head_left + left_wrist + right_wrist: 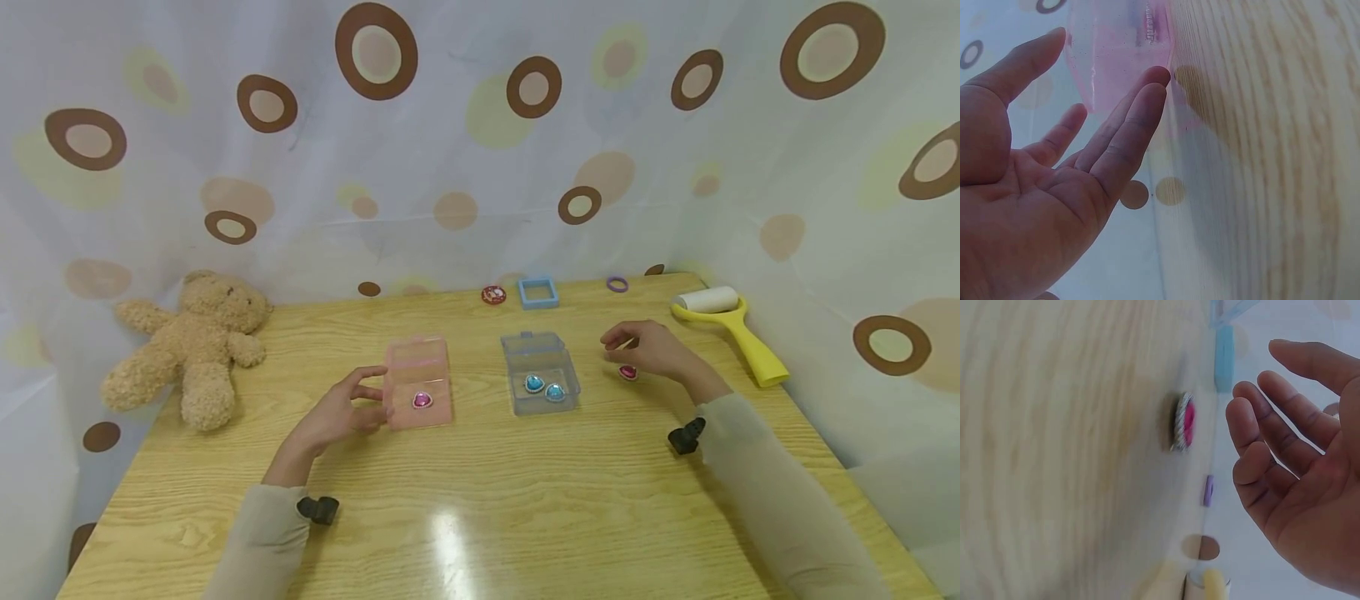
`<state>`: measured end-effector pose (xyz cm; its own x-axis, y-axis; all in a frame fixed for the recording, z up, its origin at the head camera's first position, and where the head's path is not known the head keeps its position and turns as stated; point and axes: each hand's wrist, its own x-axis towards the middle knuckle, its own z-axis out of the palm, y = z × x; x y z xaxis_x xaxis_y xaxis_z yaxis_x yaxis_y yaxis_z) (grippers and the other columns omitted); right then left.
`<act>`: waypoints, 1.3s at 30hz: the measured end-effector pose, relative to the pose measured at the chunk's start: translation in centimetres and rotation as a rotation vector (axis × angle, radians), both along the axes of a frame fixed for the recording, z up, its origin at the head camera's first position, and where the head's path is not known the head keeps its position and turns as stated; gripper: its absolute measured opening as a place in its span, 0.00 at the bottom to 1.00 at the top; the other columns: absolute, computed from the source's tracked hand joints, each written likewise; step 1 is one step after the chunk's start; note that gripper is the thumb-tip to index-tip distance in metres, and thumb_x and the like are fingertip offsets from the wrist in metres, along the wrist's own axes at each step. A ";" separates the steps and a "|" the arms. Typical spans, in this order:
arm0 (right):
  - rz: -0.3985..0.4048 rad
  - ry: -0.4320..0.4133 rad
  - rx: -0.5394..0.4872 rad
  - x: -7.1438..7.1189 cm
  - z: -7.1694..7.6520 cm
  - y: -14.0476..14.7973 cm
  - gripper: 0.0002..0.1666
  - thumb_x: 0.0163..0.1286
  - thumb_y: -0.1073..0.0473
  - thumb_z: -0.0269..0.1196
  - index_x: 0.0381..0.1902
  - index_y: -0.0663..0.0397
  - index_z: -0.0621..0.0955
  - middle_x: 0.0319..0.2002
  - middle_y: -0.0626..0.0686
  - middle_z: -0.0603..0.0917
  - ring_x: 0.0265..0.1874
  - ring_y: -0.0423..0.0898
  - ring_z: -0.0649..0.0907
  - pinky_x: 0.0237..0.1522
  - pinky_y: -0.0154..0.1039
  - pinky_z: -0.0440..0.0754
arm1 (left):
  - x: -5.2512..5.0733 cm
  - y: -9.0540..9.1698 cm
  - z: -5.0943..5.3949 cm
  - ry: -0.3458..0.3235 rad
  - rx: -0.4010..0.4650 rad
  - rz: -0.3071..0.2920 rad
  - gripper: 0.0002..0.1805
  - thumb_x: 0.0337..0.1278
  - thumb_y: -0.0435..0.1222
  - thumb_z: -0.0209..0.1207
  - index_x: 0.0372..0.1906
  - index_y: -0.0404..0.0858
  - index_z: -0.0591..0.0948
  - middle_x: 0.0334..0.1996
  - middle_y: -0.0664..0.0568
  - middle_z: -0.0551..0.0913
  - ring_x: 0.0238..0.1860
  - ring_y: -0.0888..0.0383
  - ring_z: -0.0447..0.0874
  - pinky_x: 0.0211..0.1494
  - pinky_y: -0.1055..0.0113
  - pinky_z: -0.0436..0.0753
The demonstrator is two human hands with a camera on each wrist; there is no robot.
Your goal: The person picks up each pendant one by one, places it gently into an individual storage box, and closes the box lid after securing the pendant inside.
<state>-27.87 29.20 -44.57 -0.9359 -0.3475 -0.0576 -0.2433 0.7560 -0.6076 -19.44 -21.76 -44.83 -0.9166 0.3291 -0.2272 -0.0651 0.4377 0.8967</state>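
Observation:
My left hand [348, 408] is at the left side of an opened pink plastic box [441, 414], its fingers spread; whether they touch the box I cannot tell. Inside that box lies a pink heart-like gem [422, 401] with a silvery rim. To its right stands an opened blue-grey box [529, 407], holding two blue gems [534, 383]. Over the table's right part hovers my right hand [648, 348], fingers loosely bent and holding nothing. Just below it another pink gem [627, 372] lies on the wood; the right wrist view shows this gem [1189, 422] apart from the fingers.
A teddy bear [197, 346] lies at the left back. Along the back edge are a red round badge [493, 294], a blue square frame [557, 300] and a purple ring [617, 290]. A yellow-handled roller [753, 346] lies at the right edge.

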 end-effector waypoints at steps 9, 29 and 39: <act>-0.051 -0.052 0.016 0.5 -1.3 2.5 0.20 0.70 0.52 0.66 0.54 0.57 0.83 0.48 0.58 0.86 0.44 0.52 0.86 0.47 0.46 0.82 | -0.1 0.1 0.0 0.000 -0.004 0.001 0.39 0.67 0.33 0.61 0.77 0.39 0.56 0.64 0.27 0.70 0.50 0.47 0.86 0.53 0.51 0.86; -0.049 -0.107 0.086 1.1 -1.5 3.2 0.21 0.62 0.53 0.71 0.51 0.56 0.84 0.46 0.58 0.86 0.45 0.52 0.82 0.46 0.42 0.78 | -0.2 0.2 0.1 -0.001 -0.011 -0.004 0.39 0.67 0.34 0.61 0.78 0.40 0.55 0.65 0.28 0.70 0.50 0.46 0.87 0.53 0.51 0.86; -0.041 -0.074 0.113 0.8 -1.9 3.2 0.18 0.62 0.53 0.71 0.48 0.55 0.85 0.42 0.55 0.87 0.42 0.50 0.83 0.43 0.40 0.79 | 0.0 0.3 0.2 -0.009 -0.012 0.009 0.40 0.67 0.34 0.62 0.78 0.40 0.56 0.65 0.28 0.71 0.49 0.47 0.87 0.53 0.51 0.86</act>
